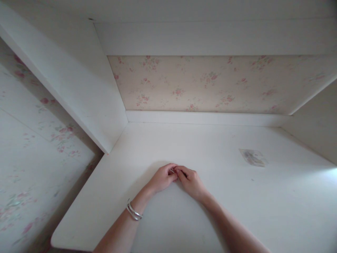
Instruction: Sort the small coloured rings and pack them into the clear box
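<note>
White desktop (221, 147) bears a clear plastic packet (253, 157), contents blurred; my left hand (162, 178) and right hand (192, 182) pinch something slim (172, 171), unidentifiable.

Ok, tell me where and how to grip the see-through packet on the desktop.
Pinch the packet by its near edge, probably, coming in low from the front with the right hand: it looks thin and lies flat on the desktop, off to that hand's right.
</note>
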A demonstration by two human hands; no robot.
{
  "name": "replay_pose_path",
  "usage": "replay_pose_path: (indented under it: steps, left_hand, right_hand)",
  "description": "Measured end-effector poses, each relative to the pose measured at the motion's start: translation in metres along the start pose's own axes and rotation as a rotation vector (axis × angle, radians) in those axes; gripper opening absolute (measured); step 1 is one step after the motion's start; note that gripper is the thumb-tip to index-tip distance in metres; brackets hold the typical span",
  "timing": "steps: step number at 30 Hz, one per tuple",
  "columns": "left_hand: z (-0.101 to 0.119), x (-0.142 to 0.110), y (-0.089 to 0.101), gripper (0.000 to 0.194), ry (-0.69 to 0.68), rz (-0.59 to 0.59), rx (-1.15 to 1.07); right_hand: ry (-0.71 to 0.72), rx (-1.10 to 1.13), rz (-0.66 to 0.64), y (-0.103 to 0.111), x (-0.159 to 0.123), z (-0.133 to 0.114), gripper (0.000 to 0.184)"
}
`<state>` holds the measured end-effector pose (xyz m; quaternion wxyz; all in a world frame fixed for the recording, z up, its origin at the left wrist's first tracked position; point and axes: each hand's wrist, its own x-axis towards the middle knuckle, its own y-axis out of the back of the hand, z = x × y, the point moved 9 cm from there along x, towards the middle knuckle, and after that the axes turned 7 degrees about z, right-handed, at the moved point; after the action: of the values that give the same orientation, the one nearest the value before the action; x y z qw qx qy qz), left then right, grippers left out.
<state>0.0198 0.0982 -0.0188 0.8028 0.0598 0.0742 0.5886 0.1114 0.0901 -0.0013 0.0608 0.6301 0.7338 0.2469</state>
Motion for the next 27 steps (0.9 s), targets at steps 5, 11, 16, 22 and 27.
replay_pose_path:
  steps: [5,11,16,22,27]
  left_hand:
    - [-0.0002,-0.0002,0.0001,0.031,0.003,0.002,-0.004]
    - [-0.0012,0.0005,0.0001,0.030,0.001,0.006,-0.002]
    - [-0.0028,0.0006,0.0006,0.031,0.008,0.016,0.000]
    - [-0.0018,-0.0001,-0.0003,0.031,0.005,-0.001,-0.012]
    - [-0.0011,-0.0001,0.0002,0.031,-0.001,-0.002,-0.007]
  right_hand:
    - [-0.003,-0.003,-0.001,0.0001,0.0002,0.0013,0.031]
    - [-0.002,0.013,-0.006,-0.0010,0.0000,0.0002,0.031]
    - [0.008,0.014,0.002,-0.0003,0.0001,-0.0009,0.031]
    - [0.004,0.010,-0.002,0.0001,0.0004,-0.0009,0.030]
    - [0.001,0.000,-0.005,-0.0006,0.0007,0.0002,0.029]
